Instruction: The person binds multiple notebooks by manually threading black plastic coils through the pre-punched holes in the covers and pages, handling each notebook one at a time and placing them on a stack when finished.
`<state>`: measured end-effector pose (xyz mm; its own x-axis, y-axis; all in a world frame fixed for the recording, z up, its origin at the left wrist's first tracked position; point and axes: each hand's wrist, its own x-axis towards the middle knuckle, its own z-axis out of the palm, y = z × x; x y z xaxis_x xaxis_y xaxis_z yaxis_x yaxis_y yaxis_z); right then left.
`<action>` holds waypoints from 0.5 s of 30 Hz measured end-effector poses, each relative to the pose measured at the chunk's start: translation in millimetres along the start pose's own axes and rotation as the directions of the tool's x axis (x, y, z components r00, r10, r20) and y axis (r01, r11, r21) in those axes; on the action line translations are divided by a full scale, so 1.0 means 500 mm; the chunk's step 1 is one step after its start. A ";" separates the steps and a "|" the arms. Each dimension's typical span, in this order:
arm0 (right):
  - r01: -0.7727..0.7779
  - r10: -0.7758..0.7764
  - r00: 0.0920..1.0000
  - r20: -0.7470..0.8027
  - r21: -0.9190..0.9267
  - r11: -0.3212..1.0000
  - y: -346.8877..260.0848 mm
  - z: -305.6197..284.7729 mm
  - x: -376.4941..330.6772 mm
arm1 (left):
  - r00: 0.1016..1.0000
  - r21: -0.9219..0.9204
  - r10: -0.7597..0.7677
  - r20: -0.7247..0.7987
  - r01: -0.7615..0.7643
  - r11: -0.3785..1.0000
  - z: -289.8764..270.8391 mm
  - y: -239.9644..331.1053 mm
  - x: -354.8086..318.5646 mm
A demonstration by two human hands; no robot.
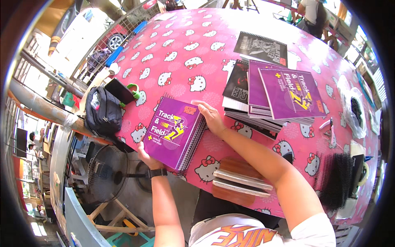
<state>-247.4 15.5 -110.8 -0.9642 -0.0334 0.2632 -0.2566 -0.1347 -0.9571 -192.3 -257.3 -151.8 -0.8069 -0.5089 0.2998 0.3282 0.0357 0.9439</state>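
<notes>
A neat stack of purple spiral-bound notebooks (175, 136) lies at the table's near left edge, its black coils along both long sides. My left hand (149, 157), with a dark band on the wrist, grips the stack's near left corner; its fingers are partly hidden. Against the far right side rests my right hand (210, 117), fingers closed around the corner and edge. To the right is a looser pile of books, with a purple notebook (292, 92) and black-covered notebooks (263, 47) on top. A wooden block with metal strips (240, 181) lies below my right forearm.
Pink cartoon-print cloth covers the table (197, 66). A black bag (103, 111) and a phone-like black slab (119, 91) sit at the left edge. Pink-handled pliers (330, 132), black binding coils (335, 181) and a plastic bag (352, 109) lie right. A fan (109, 175) stands below.
</notes>
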 end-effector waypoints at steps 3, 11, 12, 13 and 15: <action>-0.012 0.021 0.998 0.062 -0.144 0.989 -0.021 -0.058 -0.018 | 0.991 0.226 0.115 0.070 -0.128 0.966 -0.022 -0.006 0.014; -0.140 0.335 0.896 0.293 -0.530 0.836 -0.250 -0.216 -0.299 | 0.995 -0.082 -0.013 0.099 0.021 0.996 -0.044 0.029 0.035; -0.296 0.458 0.856 0.240 -0.500 0.814 -0.269 -0.243 -0.327 | 0.965 -0.197 -0.151 0.215 0.194 0.961 -0.031 0.022 0.040; -0.301 0.451 0.867 0.210 -0.501 0.812 -0.287 -0.257 -0.353 | 0.907 -0.272 -0.277 0.318 0.368 0.889 -0.029 0.021 0.046; -0.130 0.264 0.949 0.174 -0.546 0.828 -0.324 -0.276 -0.394 | 0.893 -0.273 -0.270 0.359 0.377 0.885 -0.041 0.006 0.054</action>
<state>-25.0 180.4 -24.4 -0.9708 -0.2392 0.0185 -0.1238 0.4335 -0.8926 -203.1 -288.6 -143.7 -0.9859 -0.1554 0.0627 0.1202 -0.3950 0.9108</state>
